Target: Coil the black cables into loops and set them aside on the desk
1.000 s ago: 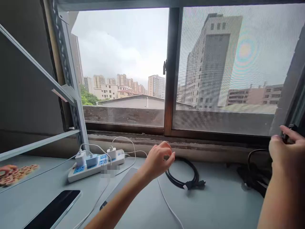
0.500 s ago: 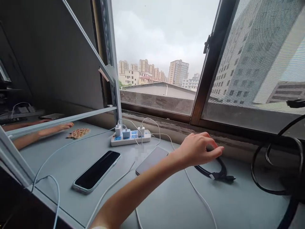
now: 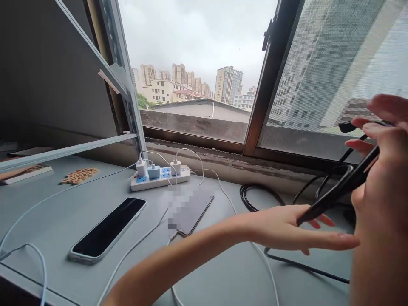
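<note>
A black cable bundle (image 3: pixel 338 191) slants up between my two hands at the right. Its lower end sits between the thumb and fingers of my left hand (image 3: pixel 296 227), with the thumb stretched out over the desk. My right hand (image 3: pixel 382 157), close to the camera, is closed around the upper part, its fingers partly overlapping the cable. A thinner black cable (image 3: pixel 306 267) runs across the desk below. Behind my left hand lies a black cable coil (image 3: pixel 244 197). My left forearm reaches past a grey phone (image 3: pixel 194 212).
Left of my forearm lies a black-screened phone (image 3: pixel 108 229). A white power strip (image 3: pixel 161 180) with several chargers stands by the window; white cables (image 3: pixel 137 246) cross the desk. Wooden pieces (image 3: pixel 79 175) lie behind a metal frame (image 3: pixel 63 153). Another person's arm (image 3: pixel 19 168) shows at far left.
My left hand has moved right and down from above the coiled cable and now holds a black cable bundle. My right hand has come into view on it. The view has shifted right.
</note>
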`<state>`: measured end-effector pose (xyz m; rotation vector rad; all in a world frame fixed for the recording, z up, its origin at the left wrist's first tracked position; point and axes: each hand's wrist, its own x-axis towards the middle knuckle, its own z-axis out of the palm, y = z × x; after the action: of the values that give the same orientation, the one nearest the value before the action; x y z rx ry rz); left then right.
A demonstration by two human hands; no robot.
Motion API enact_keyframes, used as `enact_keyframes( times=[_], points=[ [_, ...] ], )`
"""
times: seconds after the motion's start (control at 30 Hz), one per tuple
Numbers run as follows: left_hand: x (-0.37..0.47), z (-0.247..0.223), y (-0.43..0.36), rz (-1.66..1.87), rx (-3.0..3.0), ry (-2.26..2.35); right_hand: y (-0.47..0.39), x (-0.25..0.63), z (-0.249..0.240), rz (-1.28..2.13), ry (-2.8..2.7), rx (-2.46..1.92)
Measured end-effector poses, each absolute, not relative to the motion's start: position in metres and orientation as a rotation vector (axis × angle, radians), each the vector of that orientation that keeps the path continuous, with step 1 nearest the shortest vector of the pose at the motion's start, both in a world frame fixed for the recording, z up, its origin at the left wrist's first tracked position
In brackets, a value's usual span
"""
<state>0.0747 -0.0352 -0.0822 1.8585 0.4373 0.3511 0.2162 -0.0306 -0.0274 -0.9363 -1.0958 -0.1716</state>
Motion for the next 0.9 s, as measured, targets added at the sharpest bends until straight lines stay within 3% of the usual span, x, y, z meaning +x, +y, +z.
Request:
enact_keyframes(
  times=[0.1,0.33,0.9],
  points=[
    [0.072,-0.088,-0.028,0.427,1.93,0.589,-0.029,0.213,-0.026,-0.111,-0.996,-0.743],
    [0.055,-0.07,-0.019,0.577,1.823,0.386,-0.024,0.231,-0.025,-0.034,-0.967,-0.804],
    [0.024,-0.034,-0.026,1.647,1.777,0.531,-0.027,0.219,-0.028,0.068,-1.267,-0.934]
  ],
)
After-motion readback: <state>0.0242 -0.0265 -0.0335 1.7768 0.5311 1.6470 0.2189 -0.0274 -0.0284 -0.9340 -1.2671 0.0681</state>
